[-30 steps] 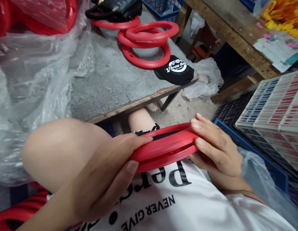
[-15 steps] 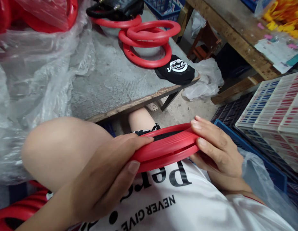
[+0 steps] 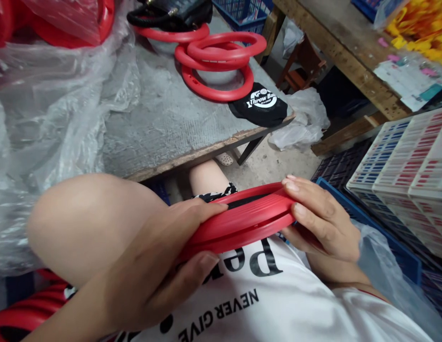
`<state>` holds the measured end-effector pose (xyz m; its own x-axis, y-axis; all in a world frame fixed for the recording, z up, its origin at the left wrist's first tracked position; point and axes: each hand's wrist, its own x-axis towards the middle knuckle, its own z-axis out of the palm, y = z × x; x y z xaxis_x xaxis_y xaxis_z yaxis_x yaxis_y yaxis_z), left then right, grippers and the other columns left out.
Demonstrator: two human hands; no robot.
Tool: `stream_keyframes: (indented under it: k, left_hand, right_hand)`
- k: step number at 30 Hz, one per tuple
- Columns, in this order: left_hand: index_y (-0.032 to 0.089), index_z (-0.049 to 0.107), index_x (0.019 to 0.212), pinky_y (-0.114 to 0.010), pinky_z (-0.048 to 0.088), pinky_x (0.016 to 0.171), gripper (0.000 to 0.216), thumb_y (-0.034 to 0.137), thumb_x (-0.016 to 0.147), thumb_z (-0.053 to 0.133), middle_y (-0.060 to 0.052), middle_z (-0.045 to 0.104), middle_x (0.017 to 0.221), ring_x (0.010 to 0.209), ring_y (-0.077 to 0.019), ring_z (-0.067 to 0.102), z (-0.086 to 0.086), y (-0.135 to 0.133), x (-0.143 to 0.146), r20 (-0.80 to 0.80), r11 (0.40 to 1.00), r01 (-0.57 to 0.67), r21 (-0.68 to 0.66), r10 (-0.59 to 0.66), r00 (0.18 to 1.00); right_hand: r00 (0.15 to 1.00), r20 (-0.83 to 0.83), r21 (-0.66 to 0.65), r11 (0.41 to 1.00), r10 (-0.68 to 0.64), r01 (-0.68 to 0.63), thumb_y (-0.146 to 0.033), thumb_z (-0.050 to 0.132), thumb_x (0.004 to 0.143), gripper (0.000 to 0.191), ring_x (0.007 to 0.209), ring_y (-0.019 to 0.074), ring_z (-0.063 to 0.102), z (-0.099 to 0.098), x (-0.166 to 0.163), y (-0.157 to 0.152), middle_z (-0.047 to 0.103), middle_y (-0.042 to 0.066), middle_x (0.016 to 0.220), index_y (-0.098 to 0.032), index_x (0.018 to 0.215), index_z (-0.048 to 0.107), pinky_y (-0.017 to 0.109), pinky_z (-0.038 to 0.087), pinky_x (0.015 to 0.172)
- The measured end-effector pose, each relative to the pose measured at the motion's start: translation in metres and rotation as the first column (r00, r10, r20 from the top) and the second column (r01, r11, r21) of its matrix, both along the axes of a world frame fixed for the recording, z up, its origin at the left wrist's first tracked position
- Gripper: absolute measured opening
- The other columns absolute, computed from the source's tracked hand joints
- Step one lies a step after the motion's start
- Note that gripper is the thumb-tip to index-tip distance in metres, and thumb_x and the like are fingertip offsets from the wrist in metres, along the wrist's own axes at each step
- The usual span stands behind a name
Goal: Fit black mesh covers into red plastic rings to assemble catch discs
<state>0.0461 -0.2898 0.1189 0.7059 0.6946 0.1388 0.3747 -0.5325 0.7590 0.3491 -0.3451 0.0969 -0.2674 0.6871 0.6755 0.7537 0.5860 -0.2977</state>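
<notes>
Above my lap I hold a red plastic ring [image 3: 249,213] on edge, with black fabric [image 3: 249,201] showing inside it. It looks like two ring halves, with a narrow gap along the rim facing me. My left hand [image 3: 157,251] is closed around the left end, its fingers over the top and its thumb low beside the lower half. The right end sits in the grip of my right hand [image 3: 321,218], fingertips on the outer rim and thumb underneath. The far side of the ring is mostly hidden.
On the grey table [image 3: 153,123] lie several loose red rings [image 3: 221,90], a black printed fabric disc [image 3: 260,105] and a black bag [image 3: 178,14]. Clear plastic sheeting [image 3: 64,109] covers its left side. White crates [image 3: 402,156] stand at right; stacked red rings [image 3: 32,304] are at lower left.
My left thumb has slid to the right and down, off the lower rim's edge. The ring and my right hand have hardly moved.
</notes>
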Motion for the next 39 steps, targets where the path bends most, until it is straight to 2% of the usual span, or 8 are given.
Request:
stream_keyframes:
  k: [6, 9, 17, 21, 26, 30, 34, 39]
  left_hand:
    - [0.026, 0.053, 0.136, -0.035, 0.058, 0.089, 0.041, 0.04, 0.097, 0.05, -0.005, 0.07, 0.123, 0.11, -0.0256, 0.066, 0.006, 0.001, 0.007, -0.033, 1.0, 0.001, 0.029, 0.0, 0.999]
    - [0.027, 0.054, 0.134, -0.035, 0.057, 0.087, 0.039, 0.041, 0.098, 0.05, -0.005, 0.07, 0.124, 0.109, -0.0255, 0.066, 0.009, 0.002, 0.009, -0.029, 0.999, -0.003, 0.052, 0.005, 1.0]
    - [0.03, 0.053, 0.132, -0.029, 0.052, 0.086, 0.035, 0.04, 0.099, 0.05, 0.001, 0.07, 0.123, 0.103, -0.0207, 0.069, 0.004, 0.0, 0.011, 0.011, 0.996, -0.031, 0.081, 0.03, 0.999]
    - [0.03, 0.055, 0.129, -0.029, 0.051, 0.084, 0.033, 0.043, 0.099, 0.049, 0.001, 0.071, 0.12, 0.101, -0.0211, 0.069, 0.003, 0.0, 0.011, 0.001, 0.995, -0.044, 0.088, 0.044, 0.999]
    - [0.031, 0.055, 0.131, -0.031, 0.052, 0.082, 0.036, 0.045, 0.098, 0.051, 0.001, 0.071, 0.115, 0.095, -0.0213, 0.069, -0.002, 0.0, 0.011, -0.008, 0.998, -0.044, 0.035, 0.044, 0.999]
    - [0.029, 0.058, 0.128, -0.032, 0.053, 0.078, 0.035, 0.045, 0.097, 0.051, 0.0, 0.072, 0.104, 0.086, -0.0214, 0.067, -0.006, 0.001, 0.012, 0.007, 0.999, -0.048, 0.025, 0.048, 0.999]
    - [0.029, 0.056, 0.132, -0.033, 0.053, 0.081, 0.038, 0.043, 0.097, 0.05, -0.001, 0.071, 0.107, 0.089, -0.0226, 0.067, -0.008, 0.001, 0.013, 0.005, 0.999, -0.043, 0.032, 0.043, 0.999]
    - [0.029, 0.053, 0.134, -0.035, 0.054, 0.083, 0.038, 0.038, 0.097, 0.049, -0.002, 0.07, 0.114, 0.094, -0.0233, 0.068, -0.008, 0.001, 0.013, -0.004, 0.999, -0.026, 0.027, 0.026, 1.0]
  right_hand:
    - [0.994, 0.002, 0.195, 0.975, 0.108, -0.106, -0.028, 0.072, 0.088, 0.054, 0.113, 0.0281, 0.072, -0.004, 0.001, 0.013, 0.07, 0.008, 0.131, -0.031, 0.14, 0.058, 0.05, 0.067, 0.089]
    - [0.991, 0.004, 0.232, 0.964, 0.132, -0.129, -0.026, 0.072, 0.088, 0.052, 0.112, 0.0285, 0.072, -0.002, 0.0, 0.016, 0.07, 0.01, 0.131, -0.027, 0.139, 0.059, 0.051, 0.067, 0.089]
    - [0.991, 0.03, 0.214, 0.968, 0.129, -0.133, -0.025, 0.068, 0.091, 0.047, 0.11, 0.0286, 0.073, 0.003, -0.003, 0.018, 0.071, 0.012, 0.129, -0.023, 0.138, 0.06, 0.05, 0.068, 0.086]
    - [0.984, 0.001, 0.236, 0.956, 0.18, -0.175, -0.017, 0.07, 0.087, 0.051, 0.112, 0.0302, 0.072, 0.001, -0.005, 0.019, 0.069, 0.016, 0.131, -0.013, 0.138, 0.06, 0.049, 0.068, 0.087]
    - [0.993, 0.01, 0.187, 0.976, 0.116, -0.115, -0.023, 0.067, 0.091, 0.049, 0.11, 0.0282, 0.073, -0.001, -0.004, 0.016, 0.072, 0.011, 0.127, -0.024, 0.139, 0.059, 0.049, 0.068, 0.084]
    - [0.996, 0.015, 0.171, 0.981, 0.087, -0.088, -0.025, 0.067, 0.091, 0.048, 0.107, 0.0285, 0.074, -0.003, -0.002, 0.01, 0.075, 0.012, 0.12, -0.023, 0.138, 0.059, 0.049, 0.069, 0.081]
    - [0.999, 0.048, 0.145, 0.989, -0.009, 0.001, -0.03, 0.064, 0.094, 0.041, 0.102, 0.0272, 0.075, -0.007, -0.002, 0.009, 0.076, 0.009, 0.115, -0.029, 0.135, 0.06, 0.048, 0.069, 0.078]
    - [0.997, -0.003, 0.16, 0.985, 0.072, -0.071, -0.027, 0.068, 0.091, 0.044, 0.106, 0.028, 0.074, -0.006, -0.003, 0.013, 0.075, 0.009, 0.118, -0.029, 0.135, 0.061, 0.049, 0.068, 0.082]
